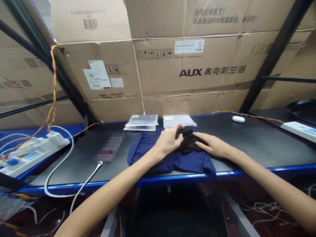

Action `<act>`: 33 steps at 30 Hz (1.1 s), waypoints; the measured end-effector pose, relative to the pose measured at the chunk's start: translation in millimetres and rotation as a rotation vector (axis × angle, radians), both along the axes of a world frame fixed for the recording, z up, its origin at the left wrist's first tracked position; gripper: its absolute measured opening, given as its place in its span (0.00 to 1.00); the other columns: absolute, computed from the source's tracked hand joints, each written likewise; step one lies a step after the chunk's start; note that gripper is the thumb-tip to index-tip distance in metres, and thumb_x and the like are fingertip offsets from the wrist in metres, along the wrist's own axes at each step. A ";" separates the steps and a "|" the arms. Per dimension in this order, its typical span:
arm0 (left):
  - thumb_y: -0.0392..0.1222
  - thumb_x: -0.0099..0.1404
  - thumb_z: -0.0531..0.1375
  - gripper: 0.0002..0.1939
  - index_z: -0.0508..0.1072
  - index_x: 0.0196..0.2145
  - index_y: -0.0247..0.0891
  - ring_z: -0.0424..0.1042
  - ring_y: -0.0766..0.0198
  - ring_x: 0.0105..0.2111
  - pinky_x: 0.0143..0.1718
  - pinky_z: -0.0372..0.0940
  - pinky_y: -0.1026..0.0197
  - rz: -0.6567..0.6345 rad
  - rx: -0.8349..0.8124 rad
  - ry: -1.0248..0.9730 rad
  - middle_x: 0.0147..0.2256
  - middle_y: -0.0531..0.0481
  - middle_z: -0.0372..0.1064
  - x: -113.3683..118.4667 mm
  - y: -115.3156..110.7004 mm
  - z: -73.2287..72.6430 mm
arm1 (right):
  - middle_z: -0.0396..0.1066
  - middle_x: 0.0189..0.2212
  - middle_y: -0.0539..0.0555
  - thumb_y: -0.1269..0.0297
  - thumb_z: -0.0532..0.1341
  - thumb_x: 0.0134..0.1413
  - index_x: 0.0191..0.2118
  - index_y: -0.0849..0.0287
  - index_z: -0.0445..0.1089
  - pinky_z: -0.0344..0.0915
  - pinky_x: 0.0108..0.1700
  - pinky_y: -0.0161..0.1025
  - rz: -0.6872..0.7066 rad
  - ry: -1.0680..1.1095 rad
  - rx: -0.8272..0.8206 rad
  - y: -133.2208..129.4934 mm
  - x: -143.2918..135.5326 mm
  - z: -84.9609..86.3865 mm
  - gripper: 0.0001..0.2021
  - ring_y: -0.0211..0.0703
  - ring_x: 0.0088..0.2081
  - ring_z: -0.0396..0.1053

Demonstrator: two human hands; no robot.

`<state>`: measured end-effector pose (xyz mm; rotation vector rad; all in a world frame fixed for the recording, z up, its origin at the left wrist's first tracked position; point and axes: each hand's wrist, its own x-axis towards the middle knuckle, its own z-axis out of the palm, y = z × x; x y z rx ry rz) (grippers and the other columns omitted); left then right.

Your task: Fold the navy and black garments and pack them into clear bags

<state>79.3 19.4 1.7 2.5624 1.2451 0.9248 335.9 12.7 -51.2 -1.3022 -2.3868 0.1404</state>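
A navy blue garment [143, 153] lies spread near the front of the table, and a corner of it reaches over the blue front edge. On top of it is a bunched black piece of cloth [189, 144]. My left hand [170, 138] has its thumb and fingers closed on the upper left part of the black cloth. From the right, my right hand [212, 144] touches the same cloth, its fingers stretched out and slightly apart. The exact kind of the black cloth cannot be made out.
Two stacks of flat plastic packets, a left stack [142, 121] and a right stack [179, 121], lie behind the garment. A blurred phone-like device [111, 149] with a white cable [90, 177], a power strip [34, 149] and a small white case [238, 119] are around. Cardboard [158, 79] stands behind.
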 end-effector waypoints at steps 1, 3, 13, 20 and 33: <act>0.39 0.66 0.56 0.20 0.70 0.55 0.43 0.76 0.61 0.34 0.38 0.69 0.62 -0.006 0.016 -0.029 0.38 0.51 0.78 -4.2 -0.6 2.1 | 0.65 0.61 0.61 0.50 0.51 0.65 0.64 0.60 0.62 0.60 0.63 0.54 0.001 0.004 0.005 0.2 -0.1 -0.2 0.28 0.56 0.61 0.64; 0.37 0.66 0.55 0.19 0.72 0.54 0.44 0.77 0.61 0.38 0.43 0.68 0.62 -0.024 0.052 -0.063 0.42 0.51 0.78 -13.7 -2.2 6.5 | 0.66 0.60 0.60 0.50 0.51 0.65 0.64 0.57 0.62 0.61 0.63 0.55 0.005 0.021 0.013 0.4 -0.3 -0.2 0.27 0.56 0.61 0.64; 0.43 0.63 0.57 0.11 0.74 0.43 0.43 0.75 0.55 0.31 0.35 0.64 0.59 0.348 -0.054 0.187 0.31 0.50 0.75 -69.1 -7.3 0.7 | 0.68 0.59 0.60 0.53 0.53 0.63 0.62 0.55 0.64 0.62 0.62 0.58 0.005 0.053 0.010 2.7 1.2 0.3 0.25 0.57 0.59 0.66; 0.48 0.62 0.59 0.09 0.71 0.38 0.44 0.73 0.54 0.38 0.33 0.62 0.59 0.376 -0.100 0.339 0.37 0.49 0.73 -82.1 -7.2 -12.8 | 0.68 0.59 0.61 0.55 0.52 0.64 0.62 0.58 0.64 0.62 0.62 0.55 0.004 0.036 0.008 3.2 2.5 -0.2 0.25 0.55 0.59 0.66; 0.58 0.63 0.61 0.19 0.72 0.44 0.43 0.71 0.56 0.42 0.39 0.66 0.58 0.021 -0.020 0.297 0.41 0.48 0.69 -54.2 -11.3 -10.4 | 0.68 0.59 0.61 0.54 0.53 0.63 0.62 0.58 0.64 0.63 0.61 0.56 0.002 0.055 0.010 2.8 2.4 -0.5 0.25 0.56 0.59 0.66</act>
